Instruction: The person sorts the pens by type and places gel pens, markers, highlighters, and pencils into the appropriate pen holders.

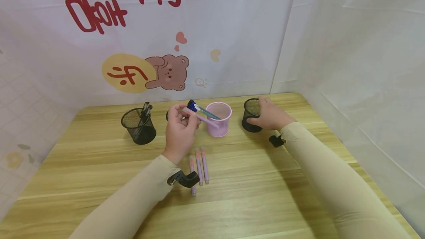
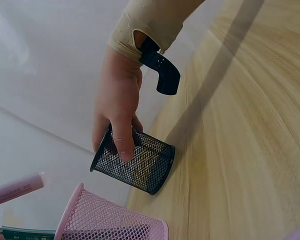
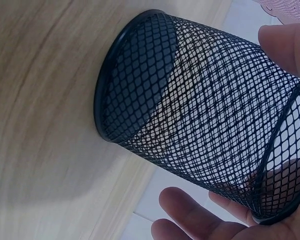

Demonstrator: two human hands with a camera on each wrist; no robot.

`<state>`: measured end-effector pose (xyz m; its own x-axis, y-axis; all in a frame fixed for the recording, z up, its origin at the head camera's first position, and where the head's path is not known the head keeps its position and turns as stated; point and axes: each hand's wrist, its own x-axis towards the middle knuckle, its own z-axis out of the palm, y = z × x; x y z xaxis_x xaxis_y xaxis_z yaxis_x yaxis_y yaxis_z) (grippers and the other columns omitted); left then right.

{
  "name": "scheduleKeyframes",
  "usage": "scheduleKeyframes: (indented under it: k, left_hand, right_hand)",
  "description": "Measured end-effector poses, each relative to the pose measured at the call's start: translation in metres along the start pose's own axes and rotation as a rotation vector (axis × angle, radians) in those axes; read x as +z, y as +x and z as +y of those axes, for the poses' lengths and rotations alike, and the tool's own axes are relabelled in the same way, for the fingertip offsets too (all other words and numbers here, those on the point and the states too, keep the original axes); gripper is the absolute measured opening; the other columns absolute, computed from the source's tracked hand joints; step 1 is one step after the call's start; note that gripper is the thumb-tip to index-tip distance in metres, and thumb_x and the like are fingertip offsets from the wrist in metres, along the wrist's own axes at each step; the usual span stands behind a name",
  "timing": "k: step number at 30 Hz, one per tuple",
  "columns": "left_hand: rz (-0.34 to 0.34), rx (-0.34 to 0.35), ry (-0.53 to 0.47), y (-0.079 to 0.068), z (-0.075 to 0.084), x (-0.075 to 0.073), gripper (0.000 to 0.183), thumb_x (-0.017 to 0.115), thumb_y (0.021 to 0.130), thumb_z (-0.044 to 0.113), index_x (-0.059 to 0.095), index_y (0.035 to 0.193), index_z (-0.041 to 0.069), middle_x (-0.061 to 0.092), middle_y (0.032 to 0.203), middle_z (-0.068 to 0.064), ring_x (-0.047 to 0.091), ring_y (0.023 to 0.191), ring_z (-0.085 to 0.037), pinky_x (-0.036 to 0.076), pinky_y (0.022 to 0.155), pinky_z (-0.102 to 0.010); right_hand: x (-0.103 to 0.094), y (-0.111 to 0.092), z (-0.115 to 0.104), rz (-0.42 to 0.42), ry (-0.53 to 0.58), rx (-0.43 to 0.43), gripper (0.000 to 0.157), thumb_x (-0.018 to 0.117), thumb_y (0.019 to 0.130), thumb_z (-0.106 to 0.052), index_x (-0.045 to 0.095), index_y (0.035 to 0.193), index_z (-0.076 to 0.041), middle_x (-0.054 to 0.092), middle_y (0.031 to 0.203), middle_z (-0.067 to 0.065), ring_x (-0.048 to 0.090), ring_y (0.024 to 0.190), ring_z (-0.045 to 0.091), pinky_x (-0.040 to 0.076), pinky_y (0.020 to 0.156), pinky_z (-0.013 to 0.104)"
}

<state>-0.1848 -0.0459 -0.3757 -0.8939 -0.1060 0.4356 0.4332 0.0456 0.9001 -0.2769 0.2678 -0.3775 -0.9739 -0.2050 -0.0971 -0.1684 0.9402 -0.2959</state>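
My left hand pinches a purple marker, which slants across the front of the pink mesh pen holder. Inside that holder leans a green pencil, and a dark blue and white piece shows just above the left fingers. On the right, my right hand grips a black mesh pen holder that stands on the table. In the right wrist view its thumb lies on one side of the mesh and the fingers curl at the other. No pens show in this holder.
Several purple markers lie on the wooden table below the left hand. At the left stands another black mesh holder with black pens. A dark rim peeks out behind the left hand. White printed sheets back the table.
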Motion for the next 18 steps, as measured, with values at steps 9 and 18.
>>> scheduleKeyframes:
  k: [9, 18]
  left_hand:
    - [0.077, 0.007, -0.077, 0.004, -0.005, 0.011, 0.032, 0.057, 0.104, 0.002, 0.041, 0.132, 0.000, 0.055, 0.097, -0.003, 0.071, 0.077, -0.014, 0.062, 0.073, -0.021]
    - [0.096, 0.009, -0.156, 0.007, 0.000, 0.033, 0.030, 0.056, 0.104, 0.001, 0.042, 0.131, 0.000, 0.055, 0.097, -0.006, 0.066, 0.074, -0.013, 0.060, 0.072, -0.022]
  right_hand:
    - [0.000, 0.000, -0.001, 0.008, -0.007, -0.001, 0.114, 0.074, 0.092, -0.053, 0.011, 0.163, 0.010, 0.028, 0.162, 0.038, 0.043, 0.144, 0.055, 0.039, 0.121, 0.063]
    - [-0.002, -0.002, -0.002, 0.000, -0.008, 0.003, 0.112, 0.073, 0.093, -0.052, 0.010, 0.164, 0.009, 0.025, 0.165, 0.036, 0.041, 0.146, 0.055, 0.037, 0.121, 0.064]
